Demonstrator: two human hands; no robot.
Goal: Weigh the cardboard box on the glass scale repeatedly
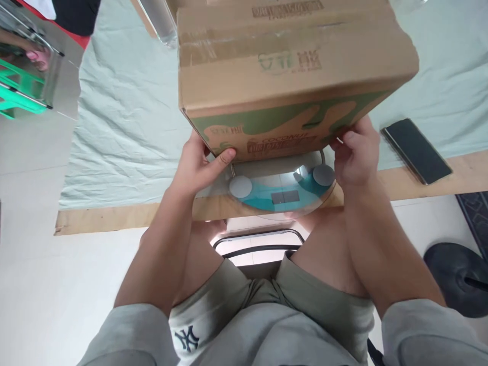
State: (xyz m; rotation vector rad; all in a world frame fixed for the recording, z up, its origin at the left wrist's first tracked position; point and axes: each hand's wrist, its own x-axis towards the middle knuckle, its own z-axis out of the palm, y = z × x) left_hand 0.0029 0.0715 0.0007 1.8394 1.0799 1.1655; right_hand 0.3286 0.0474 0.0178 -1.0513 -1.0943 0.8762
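Note:
A taped cardboard box (290, 76) with green print and the word COCONUT fills the upper middle of the view. My left hand (202, 162) grips its lower left edge, thumb on the front face and the other fingers hidden beneath. At the lower right edge, my right hand (356, 150) is closed on the box with curled fingers. Under the box lies a glass scale (263, 195) with a blue-green band, round grey pads and a small dark display. Whether the box rests on the scale or is held just above it, I cannot tell.
A pale green cloth (122, 127) covers the table, whose bare wooden edge (107, 218) shows in front. A phone (417, 150) lies to the right. Behind the box's left side stands a clear container (158, 20). A green stool (23, 86) is at far left, a round black base (457, 279) at right.

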